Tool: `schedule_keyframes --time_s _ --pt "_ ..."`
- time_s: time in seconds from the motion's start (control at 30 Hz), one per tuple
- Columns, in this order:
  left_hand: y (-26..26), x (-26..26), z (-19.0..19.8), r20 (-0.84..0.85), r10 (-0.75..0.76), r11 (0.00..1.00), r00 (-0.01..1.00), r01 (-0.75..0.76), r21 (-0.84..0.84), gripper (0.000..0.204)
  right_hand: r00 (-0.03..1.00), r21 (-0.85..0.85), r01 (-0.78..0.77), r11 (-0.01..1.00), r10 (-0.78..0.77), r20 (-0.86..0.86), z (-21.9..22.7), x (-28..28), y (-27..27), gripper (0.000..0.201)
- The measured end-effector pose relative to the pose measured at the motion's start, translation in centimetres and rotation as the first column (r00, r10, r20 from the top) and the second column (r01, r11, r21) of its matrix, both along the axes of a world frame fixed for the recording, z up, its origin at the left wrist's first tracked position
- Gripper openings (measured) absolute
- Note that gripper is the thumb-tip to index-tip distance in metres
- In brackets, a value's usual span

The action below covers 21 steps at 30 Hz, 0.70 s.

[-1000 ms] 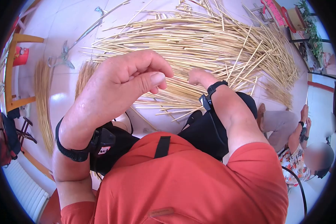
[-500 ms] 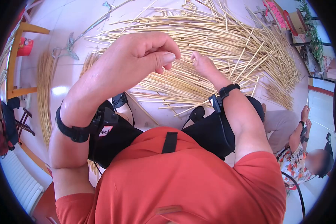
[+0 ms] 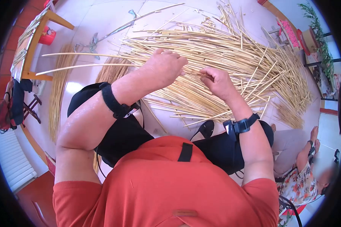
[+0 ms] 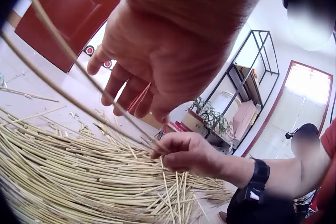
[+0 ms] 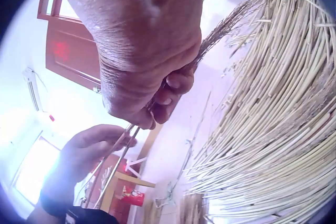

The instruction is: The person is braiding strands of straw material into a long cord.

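My right hand [image 3: 219, 84] grips two long straw stalks [image 3: 75, 67], which run leftward behind my left hand [image 3: 165, 70]. In the right wrist view, the curled fingers of the right hand [image 5: 157, 85] wrap the stalks, and feathery seed heads [image 5: 226, 28] stick out past them. The left hand [image 4: 163, 50] has relaxed, slightly bent fingers alongside the stalks [image 4: 65, 50] in the left wrist view; whether they touch is unclear. Below both hands spreads a wide heap of cut stalks [image 3: 204, 49] on the floor.
Bundles of brushy stalks [image 3: 60, 94] lie at left, by a wooden-framed table [image 3: 34, 45] and a red bucket [image 3: 47, 36]. A tied strip [image 3: 93, 46] lies on the floor. Another person [image 3: 297, 181] sits at right, near a plant [image 3: 320, 38].
Two long stalks now extend left past my left hand. The left hand has turned over, palm hidden from the head view. My right hand has moved right and lower and holds the stalks.
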<state>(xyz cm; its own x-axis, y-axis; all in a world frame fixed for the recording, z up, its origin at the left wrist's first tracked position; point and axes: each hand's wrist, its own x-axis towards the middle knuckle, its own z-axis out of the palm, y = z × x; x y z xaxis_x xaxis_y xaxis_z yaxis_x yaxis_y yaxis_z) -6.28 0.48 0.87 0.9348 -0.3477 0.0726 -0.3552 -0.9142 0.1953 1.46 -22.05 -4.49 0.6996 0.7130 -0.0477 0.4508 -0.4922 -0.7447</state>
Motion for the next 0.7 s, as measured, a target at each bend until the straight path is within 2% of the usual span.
schedule_keyframes --time_s 0.07,0.1,0.13,0.17,0.2,0.23,0.27,0.3,0.33,0.4,0.43,0.47,0.5,0.53,0.57,0.6,0.67,0.7 --pt "-0.4 0.3 0.0 -0.043 -0.004 0.999 0.999 0.002 -0.045 0.022 0.999 0.034 0.008 0.999 -0.007 -0.035 1.9 -0.7 0.3 0.019" --pt "-0.8 0.6 0.5 -0.235 0.082 0.987 0.969 -0.111 -0.113 0.019 0.999 0.075 0.02 0.997 -0.018 -0.03 2.6 -0.9 0.3 0.018" --pt "-1.0 0.7 1.2 -0.224 0.082 0.988 0.971 -0.108 -0.108 0.019 0.999 0.116 0.031 0.993 -0.029 -0.023 3.1 -1.1 0.3 0.018" --pt "-1.2 0.9 1.8 -0.262 0.098 0.982 0.96 -0.135 -0.128 0.018 0.992 0.168 0.03 0.985 -0.05 0.112 3.6 -1.1 0.3 0.016" --pt "-1.3 1.1 2.2 -0.3 0.113 0.975 0.947 -0.163 -0.148 0.017 0.991 0.174 0.027 0.984 -0.049 0.124 4.4 -0.7 0.2 0.016" --pt "-1.2 1.4 2.1 -0.287 0.117 0.976 0.951 -0.163 -0.144 0.017 0.866 0.272 -0.015 0.962 -0.123 0.485 5.4 -0.2 0.2 0.016" --pt "-1.0 1.6 1.8 -0.255 0.137 0.939 0.957 -0.208 -0.275 0.016 0.61 0.346 -0.091 0.934 -0.222 0.761 6.4 0.3 0.2 0.015" --pt "-0.9 1.9 1.7 -0.225 0.159 0.882 0.961 -0.241 -0.404 0.015 0.552 0.38 -0.13 0.916 -0.252 0.795 7.3 0.7 -0.3 0.015" --pt "-0.8 2.1 2.0 -0.211 0.164 0.884 0.964 -0.238 -0.402 0.015 0.541 0.384 -0.138 0.913 -0.255 0.801 7.6 0.6 -0.5 0.015" --pt "-0.7 2.4 2.6 -0.393 0.202 0.726 0.897 -0.406 -0.555 0.011 0.801 0.54 -0.087 0.837 -0.264 0.538 8.0 0.0 -1.2 0.014" --pt "-0.8 2.3 3.0 -0.386 0.203 0.728 0.9 -0.403 -0.554 0.011 0.797 0.544 -0.091 0.834 -0.266 0.542 8.0 -0.2 -1.3 0.014" --pt "-0.9 2.2 3.6 -0.442 0.193 0.684 0.876 -0.443 -0.579 0.011 0.92 0.524 0.026 0.851 -0.225 0.32 8.1 -0.5 -1.2 0.013" --pt "-1.0 2.2 4.0 -0.497 0.178 0.638 0.85 -0.484 -0.599 0.012 0.979 0.472 0.134 0.871 -0.189 0.072 8.1 -0.9 -0.9 0.013" --pt "-1.1 2.2 4.3 -0.494 0.176 0.641 0.852 -0.48 -0.599 0.012 0.969 0.393 0.224 0.892 -0.162 -0.185 8.1 -1.1 -0.7 0.012" --pt "-1.3 2.3 4.5 -0.556 0.147 0.566 0.818 -0.53 -0.631 0.013 0.935 0.414 0.265 0.871 -0.128 -0.329 8.1 -1.2 -0.4 0.016" --pt "-1.5 2.3 4.7 -0.614 0.11 0.487 0.782 -0.581 -0.652 0.014 0.935 0.413 0.27 0.87 -0.133 -0.329 8.3 -1.2 -0.3 0.016" --pt "-1.8 2.2 4.8 -0.612 0.072 0.461 0.787 -0.571 -0.68 0.014 0.864 0.414 0.325 0.851 -0.088 -0.496 8.8 -0.9 -0.1 0.021" --pt "-1.9 2.2 4.8 -0.631 0.034 0.451 0.775 -0.575 -0.683 0.014 0.863 0.411 0.328 0.851 -0.093 -0.497 8.7 -0.7 -0.1 0.021"
